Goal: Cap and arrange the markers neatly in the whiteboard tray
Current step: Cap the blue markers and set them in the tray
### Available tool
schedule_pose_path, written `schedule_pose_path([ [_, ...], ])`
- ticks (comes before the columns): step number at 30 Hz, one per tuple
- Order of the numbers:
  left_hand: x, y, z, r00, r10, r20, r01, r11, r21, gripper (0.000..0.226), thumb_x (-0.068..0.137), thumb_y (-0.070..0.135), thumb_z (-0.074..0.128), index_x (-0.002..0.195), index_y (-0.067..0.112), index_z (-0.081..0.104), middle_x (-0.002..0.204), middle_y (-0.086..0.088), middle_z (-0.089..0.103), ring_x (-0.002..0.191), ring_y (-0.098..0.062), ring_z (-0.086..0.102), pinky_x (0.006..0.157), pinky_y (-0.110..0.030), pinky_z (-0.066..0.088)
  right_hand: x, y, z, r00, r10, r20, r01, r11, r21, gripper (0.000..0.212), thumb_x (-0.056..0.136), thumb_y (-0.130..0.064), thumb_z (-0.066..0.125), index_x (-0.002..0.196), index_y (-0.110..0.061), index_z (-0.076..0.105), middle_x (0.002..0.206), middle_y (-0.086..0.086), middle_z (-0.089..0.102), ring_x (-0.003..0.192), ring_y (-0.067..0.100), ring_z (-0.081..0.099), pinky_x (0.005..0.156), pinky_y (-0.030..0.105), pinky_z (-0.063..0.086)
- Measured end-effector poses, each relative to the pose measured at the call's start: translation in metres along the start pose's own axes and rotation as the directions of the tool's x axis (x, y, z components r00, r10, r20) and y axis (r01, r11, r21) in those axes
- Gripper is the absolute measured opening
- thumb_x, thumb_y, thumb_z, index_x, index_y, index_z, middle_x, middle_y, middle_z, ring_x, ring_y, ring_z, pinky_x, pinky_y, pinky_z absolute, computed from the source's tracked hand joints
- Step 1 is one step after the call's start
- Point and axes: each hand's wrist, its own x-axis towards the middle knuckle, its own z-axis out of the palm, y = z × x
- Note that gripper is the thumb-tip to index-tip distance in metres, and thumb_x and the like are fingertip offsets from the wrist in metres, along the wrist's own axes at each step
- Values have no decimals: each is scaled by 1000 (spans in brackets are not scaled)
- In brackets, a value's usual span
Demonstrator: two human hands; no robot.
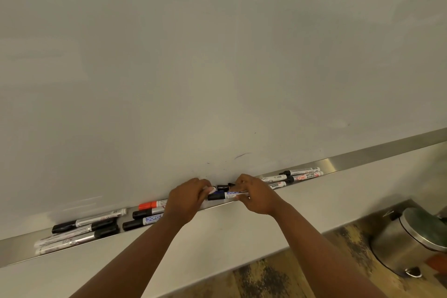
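A whiteboard [217,55] fills the upper frame, its metal tray [338,163] running diagonally from lower left to right edge, with a steel pedal bin [406,242] on the floor at lower right. In the tray lie a group of markers at lower left [79,231], a red-capped and two black-capped markers [145,214] left of centre, and a cluster [297,176] at right. At centre, the right hand [256,195] grips a blue-labelled marker [227,195] by its barrel while the left hand [186,201] pinches something white at its fingertips, beside a loose black cap [223,187].
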Motion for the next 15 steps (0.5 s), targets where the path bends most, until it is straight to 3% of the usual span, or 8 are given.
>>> schedule_pose_path([
  [5,5,-6,-2,998,29,-49,-30,999,-17,58,78,54,21,91,20,66,87,-5,66,82,-23,60,63,-28,39,1,-8,6,987,-68,-147,75,996,43,23,79,-21,58,101,-18,66,96,6,64,78,23,59,64,29,43],
  [9,3,-10,-3,998,27,-59,-26,1000,17,44,83,41,30,94,18,67,91,-5,67,84,-24,61,62,-25,36,6,-15,14,979,-82,-186,91,995,41,13,78,-20,61,89,-17,67,92,5,68,76,23,61,68,31,40],
  [13,0,-8,-6,998,58,-39,-57,998,30,66,76,56,13,92,21,67,90,-4,66,81,-21,60,51,-13,24,10,-23,26,979,-86,-182,89,996,9,25,82,-28,52,98,-16,67,99,9,68,83,27,63,76,37,45],
  [15,0,-8,-6,998,69,-5,-69,996,60,63,78,54,15,92,22,67,91,-2,66,82,-20,60,52,-11,21,11,-26,29,978,-113,-174,109,994,-33,33,83,-36,46,98,-15,68,95,10,70,82,29,63,75,41,47],
])
